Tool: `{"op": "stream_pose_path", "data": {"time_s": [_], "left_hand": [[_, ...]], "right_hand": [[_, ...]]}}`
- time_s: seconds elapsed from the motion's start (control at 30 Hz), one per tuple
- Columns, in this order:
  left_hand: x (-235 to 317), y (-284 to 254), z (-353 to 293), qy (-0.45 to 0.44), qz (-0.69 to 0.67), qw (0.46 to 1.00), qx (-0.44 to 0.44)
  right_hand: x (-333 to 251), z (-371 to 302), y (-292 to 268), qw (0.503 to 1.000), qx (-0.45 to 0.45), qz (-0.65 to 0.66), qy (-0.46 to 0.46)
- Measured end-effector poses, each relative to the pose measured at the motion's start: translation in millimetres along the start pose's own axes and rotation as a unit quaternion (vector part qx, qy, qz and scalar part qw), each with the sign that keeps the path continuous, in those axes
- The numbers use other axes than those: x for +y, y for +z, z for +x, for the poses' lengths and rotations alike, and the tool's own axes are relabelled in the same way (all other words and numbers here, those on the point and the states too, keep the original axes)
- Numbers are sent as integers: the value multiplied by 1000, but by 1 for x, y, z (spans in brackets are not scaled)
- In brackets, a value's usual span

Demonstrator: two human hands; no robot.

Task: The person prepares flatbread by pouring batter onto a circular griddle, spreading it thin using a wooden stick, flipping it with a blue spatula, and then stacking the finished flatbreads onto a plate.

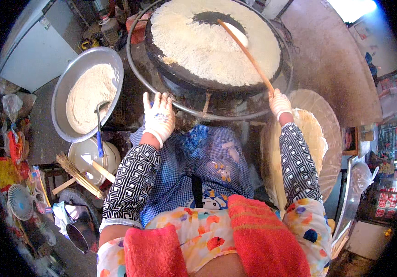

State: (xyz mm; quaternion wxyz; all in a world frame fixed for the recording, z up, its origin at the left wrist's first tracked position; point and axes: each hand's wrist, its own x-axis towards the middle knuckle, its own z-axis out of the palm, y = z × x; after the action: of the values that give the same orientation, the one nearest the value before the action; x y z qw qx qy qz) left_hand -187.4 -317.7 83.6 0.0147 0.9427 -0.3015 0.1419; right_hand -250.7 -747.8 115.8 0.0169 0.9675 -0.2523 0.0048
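Right hand [279, 104] has the wooden stick [249, 51] wrapped at its near end, far tip over the griddle [204, 18]; probably light, stiff, so grip there. Left hand [159, 117] looks empty, spread by the metal ring [240, 117].

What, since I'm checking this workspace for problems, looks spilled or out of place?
A dark bare-looking patch interrupts the pale layer on the griddle, by the far tip of the wooden stick in the right hand. Nothing looks plainly spilled.

Dark griddle [206, 17], pale batter [207, 53] spread across it
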Motion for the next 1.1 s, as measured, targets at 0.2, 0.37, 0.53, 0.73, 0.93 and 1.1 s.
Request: {"op": "stream_pose_path", "data": {"time_s": [0.2, 0.37, 0.53, 0.73, 0.93, 1.1], "left_hand": [[-46, -8, 26, -62, 47, 996, -38], [-86, -1, 53, -132, 52, 982, -122], [-114, 2, 70, -177, -9, 983, -49], [-6, -57, 22, -13, -158, 987, 14], [68, -18, -5, 46, -15, 999, -22], [9, -3, -2, -1, 2, 1000, -14]], "right_hand": [[4, -1, -2, 999, -10, -9, -37], [23, 13, 3, 1000, 10, -9, -23], [42, 4, 23, 999, 19, -1, -46], [5, -3, -9, 997, 24, 13, -72], [44, 7, 10, 1000, -2, -16, 2], [37, 2, 19, 1000, -1, -24, 11]]}}
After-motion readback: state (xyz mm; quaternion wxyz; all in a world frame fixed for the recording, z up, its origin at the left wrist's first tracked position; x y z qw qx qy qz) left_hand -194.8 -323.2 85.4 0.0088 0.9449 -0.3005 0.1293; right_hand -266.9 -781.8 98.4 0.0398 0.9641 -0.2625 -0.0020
